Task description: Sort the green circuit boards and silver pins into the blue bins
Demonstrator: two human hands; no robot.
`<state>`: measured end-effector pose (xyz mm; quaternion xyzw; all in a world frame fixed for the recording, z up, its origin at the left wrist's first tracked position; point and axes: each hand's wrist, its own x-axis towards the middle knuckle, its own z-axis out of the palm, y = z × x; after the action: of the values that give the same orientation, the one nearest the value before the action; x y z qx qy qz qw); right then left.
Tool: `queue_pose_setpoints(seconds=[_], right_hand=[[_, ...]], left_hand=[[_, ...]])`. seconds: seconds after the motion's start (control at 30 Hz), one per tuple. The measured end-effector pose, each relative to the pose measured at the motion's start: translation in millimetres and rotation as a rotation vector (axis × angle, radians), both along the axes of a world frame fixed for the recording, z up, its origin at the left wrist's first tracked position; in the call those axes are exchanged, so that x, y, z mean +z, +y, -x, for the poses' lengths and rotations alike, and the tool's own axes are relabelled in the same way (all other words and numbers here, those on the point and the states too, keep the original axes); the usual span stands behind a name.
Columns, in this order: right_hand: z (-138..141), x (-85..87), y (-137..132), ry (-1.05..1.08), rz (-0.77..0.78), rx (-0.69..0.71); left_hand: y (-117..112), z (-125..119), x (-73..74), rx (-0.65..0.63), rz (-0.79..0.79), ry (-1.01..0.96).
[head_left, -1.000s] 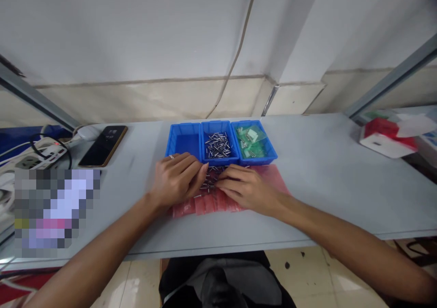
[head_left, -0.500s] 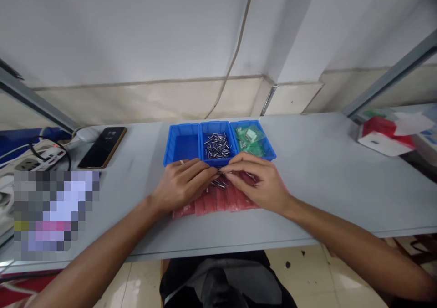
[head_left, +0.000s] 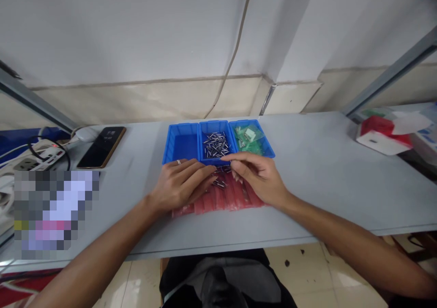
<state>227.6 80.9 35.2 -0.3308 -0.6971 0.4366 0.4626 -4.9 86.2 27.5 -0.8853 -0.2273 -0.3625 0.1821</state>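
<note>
My left hand [head_left: 179, 182] lies on the pink plastic bags [head_left: 225, 198], fingers stretched flat toward a small heap of metal pins [head_left: 218, 182]. My right hand [head_left: 257, 173] hovers just above the bags, raised near the front edge of the middle blue tray [head_left: 215, 146], thumb and forefinger pinched together on something I cannot make out. Three blue trays stand side by side: the left one [head_left: 182, 145] looks empty, the middle one holds several metal pins, the right one [head_left: 252, 139] holds green-tinted bags.
A phone [head_left: 101, 146] lies at the left, beside a power strip with cables [head_left: 37, 157]. A red and white box [head_left: 382, 135] sits at the far right. The grey table's front edge [head_left: 239, 244] runs near my body.
My right hand has lifted off the pink bags and moved up and right toward the middle tray, its fingers pinched. My left hand has barely shifted.
</note>
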Motion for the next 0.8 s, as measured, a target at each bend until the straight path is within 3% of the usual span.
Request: queue_pose_setpoints(seconds=[0.1, 0.23, 0.43, 0.57, 0.7, 0.8], right_hand=[[-0.4, -4.2, -0.9, -0.083, 0.031, 0.033], [1.5, -10.1, -3.9, -0.040, 0.092, 0.087], [2.8, -1.3, -5.6, 0.050, 0.078, 0.035], [2.5, 0.0, -5.3, 0.093, 0.046, 0.036], [2.4, -2.4, -6.9, 0.125, 0.118, 0.074], [2.4, -4.2, -4.7, 0.114, 0.151, 0.015]], left_hand=[[-0.1, -2.6, -0.7, -0.026, 0.018, 0.015], [-2.1, -5.7, 0.2, -0.097, 0.075, 0.100], [0.6, -1.4, -0.5, -0.047, 0.039, 0.021], [0.9, -1.4, -1.3, -0.080, 0.082, -0.001], [-0.4, -2.4, -1.5, -0.103, 0.094, 0.016], [0.0, -0.1, -2.1, -0.085, 0.098, 0.000]])
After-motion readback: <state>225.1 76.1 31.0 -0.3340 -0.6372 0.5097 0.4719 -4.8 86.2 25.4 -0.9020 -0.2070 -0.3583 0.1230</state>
